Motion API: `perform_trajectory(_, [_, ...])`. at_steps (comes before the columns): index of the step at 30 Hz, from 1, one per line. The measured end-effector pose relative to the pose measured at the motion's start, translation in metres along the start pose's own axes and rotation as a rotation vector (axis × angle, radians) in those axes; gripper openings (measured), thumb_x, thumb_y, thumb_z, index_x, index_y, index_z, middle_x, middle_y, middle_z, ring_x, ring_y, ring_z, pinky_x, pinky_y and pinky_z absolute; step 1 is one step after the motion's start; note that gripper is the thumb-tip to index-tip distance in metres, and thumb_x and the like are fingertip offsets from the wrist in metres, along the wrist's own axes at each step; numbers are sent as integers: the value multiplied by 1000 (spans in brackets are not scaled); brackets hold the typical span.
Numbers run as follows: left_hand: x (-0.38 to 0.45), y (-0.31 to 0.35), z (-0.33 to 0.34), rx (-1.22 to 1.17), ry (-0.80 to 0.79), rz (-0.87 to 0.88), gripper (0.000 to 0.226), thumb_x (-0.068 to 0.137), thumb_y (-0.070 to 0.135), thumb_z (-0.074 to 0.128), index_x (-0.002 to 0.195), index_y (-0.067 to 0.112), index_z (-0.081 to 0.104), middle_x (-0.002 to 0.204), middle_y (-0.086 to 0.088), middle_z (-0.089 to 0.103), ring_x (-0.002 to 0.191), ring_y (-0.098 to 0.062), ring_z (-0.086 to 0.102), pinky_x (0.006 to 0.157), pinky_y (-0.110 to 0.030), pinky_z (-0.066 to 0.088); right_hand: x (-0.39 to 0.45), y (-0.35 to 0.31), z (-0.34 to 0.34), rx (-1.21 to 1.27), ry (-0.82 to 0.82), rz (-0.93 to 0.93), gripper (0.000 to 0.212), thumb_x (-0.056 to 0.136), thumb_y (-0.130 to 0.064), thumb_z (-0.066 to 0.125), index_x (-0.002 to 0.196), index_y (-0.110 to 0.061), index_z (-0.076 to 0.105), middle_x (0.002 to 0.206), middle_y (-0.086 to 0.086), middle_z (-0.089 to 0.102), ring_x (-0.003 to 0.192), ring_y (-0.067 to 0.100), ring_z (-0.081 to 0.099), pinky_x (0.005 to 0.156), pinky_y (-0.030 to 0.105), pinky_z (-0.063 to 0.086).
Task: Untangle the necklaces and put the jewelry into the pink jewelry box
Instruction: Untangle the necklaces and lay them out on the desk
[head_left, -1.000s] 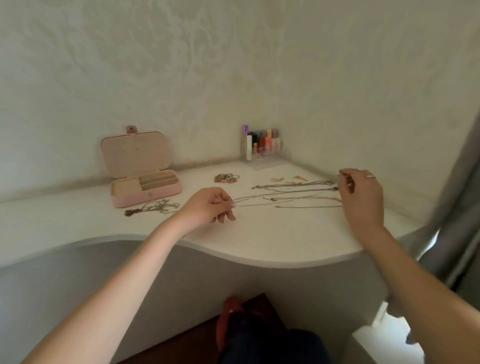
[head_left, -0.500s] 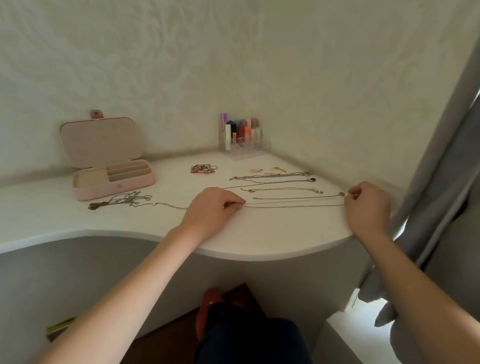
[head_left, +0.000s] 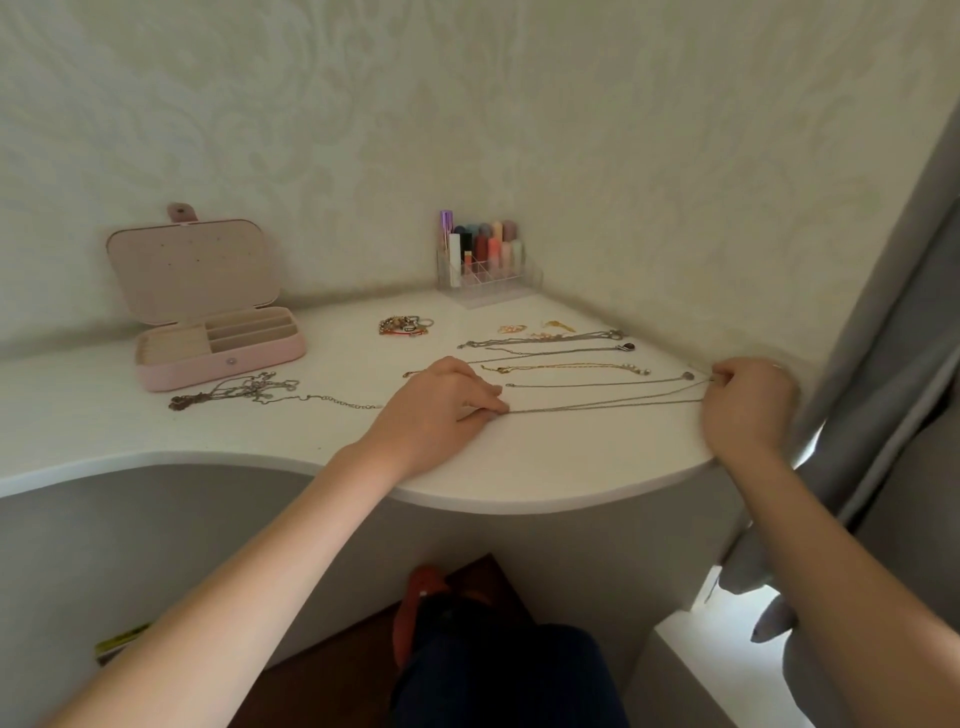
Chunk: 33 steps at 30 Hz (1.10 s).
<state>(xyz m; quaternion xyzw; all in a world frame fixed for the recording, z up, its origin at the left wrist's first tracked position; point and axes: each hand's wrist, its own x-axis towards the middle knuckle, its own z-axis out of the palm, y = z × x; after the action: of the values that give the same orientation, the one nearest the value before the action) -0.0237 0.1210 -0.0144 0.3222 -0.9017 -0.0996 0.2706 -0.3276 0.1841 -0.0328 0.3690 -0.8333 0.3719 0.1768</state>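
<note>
Head view: near to far, label lines.
Change: 1.0 s ago both hands held the thin silver chain (head_left: 602, 402) up above the white curved desk top (head_left: 311, 441); now it lies flat & stretched on it, nearest row.
Meaning: prob. one more necklace freed & laid out; none boxed yet.
L hand (head_left: 441, 405): fingers bent down, tips pressing chain's left end to desk.
R hand (head_left: 748, 405): curled, pinching chain's right end at the desk's far right edge.
Straight necklaces (head_left: 563, 367): approx 5 rows w/ the held one; rearmost may be 2 together, blurry.
Tangled silver clump (head_left: 244, 389): 1, left, just before box.
Pink jewelry box (head_left: 218, 353): 1, lid up, far left, trays look empty.
Bracelet pile (head_left: 404, 326): 1.
Small gold pieces (head_left: 535, 328): 2–3.
Clear lipstick rack (head_left: 485, 275): 1, back corner.
</note>
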Motion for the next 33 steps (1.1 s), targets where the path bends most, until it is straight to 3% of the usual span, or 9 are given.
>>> perform_trajectory(3, [1, 1, 0, 51, -37, -9, 35, 98, 23, 45, 132, 27, 54, 135, 6, 53, 131, -11, 38, 109, -27, 30, -4, -9, -10, 137, -100, -182, 33, 95, -12, 45, 124, -1, 59, 124, 23, 60, 116, 38, 54, 97, 39, 39])
perform_trajectory(6, [1, 7, 1, 54, -235, 6, 48, 102, 31, 33, 148, 20, 26, 155, 6, 23, 144, -7, 12, 113, -19, 7, -3, -17, -11, -10, -461, -320, 49, 102, -31, 31, 145, -7, 33, 152, 15, 31, 142, 28, 26, 112, 36, 22])
perform_trajectory(9, [2, 10, 3, 165, -464, -22, 60, 99, 48, 19, 151, 21, 4, 159, 8, -2, 144, -2, -7, 118, -28, -6, 4, -11, -1, -189, -641, -286, 64, 100, -47, 14, 149, -8, 20, 158, 8, 17, 146, 21, 12, 118, 39, 12])
perform_trajectory(17, [5, 11, 5, 262, -478, -58, 70, 95, 59, 16, 150, 23, -9, 157, 8, -15, 143, -5, -17, 118, -36, -9, 6, -9, 5, -312, -617, -263, 69, 98, -50, 7, 149, -7, 19, 158, 6, 17, 147, 17, 8, 118, 39, 10])
perform_trajectory(21, [-1, 5, -1, 99, -378, -76, 70, 98, 52, 22, 148, 22, -17, 156, 10, -18, 143, -4, -16, 117, -29, -7, 3, -19, -5, -340, -477, -486, 58, 100, -45, 14, 148, -16, 26, 156, -2, 24, 147, 15, 8, 118, 40, 5])
perform_trajectory(24, [-10, -18, -14, 31, -181, -162, 58, 102, 30, 30, 151, 21, 1, 159, 7, 2, 146, -10, 3, 118, -27, 5, -8, -46, -9, -250, -399, -761, 62, 97, -49, 8, 143, -21, 39, 148, -4, 41, 145, 12, 17, 118, 35, 3])
perform_trajectory(28, [-34, -53, -45, 159, 157, -278, 47, 89, -8, 39, 129, 11, 54, 137, -5, 49, 129, -24, 42, 107, -34, 34, -34, -108, 5, -50, -442, -892, 48, 102, -38, 19, 138, -21, 46, 146, -6, 43, 144, 8, 17, 119, 32, 2])
perform_trajectory(30, [-49, -71, -64, 231, 232, -334, 44, 83, -12, 43, 117, 8, 62, 125, -9, 57, 121, -27, 48, 101, -35, 39, -50, -148, 13, 41, -453, -977, 43, 102, -33, 25, 137, -20, 48, 146, -6, 43, 144, 7, 18, 119, 30, 1])
perform_trajectory(33, [-78, -107, -95, 360, 239, -439, 45, 79, -15, 45, 113, 7, 65, 122, -14, 60, 117, -33, 50, 101, -38, 41, -78, -211, 30, 178, -536, -1098, 38, 102, -31, 34, 132, -19, 54, 143, -3, 48, 142, 10, 24, 117, 29, 8])
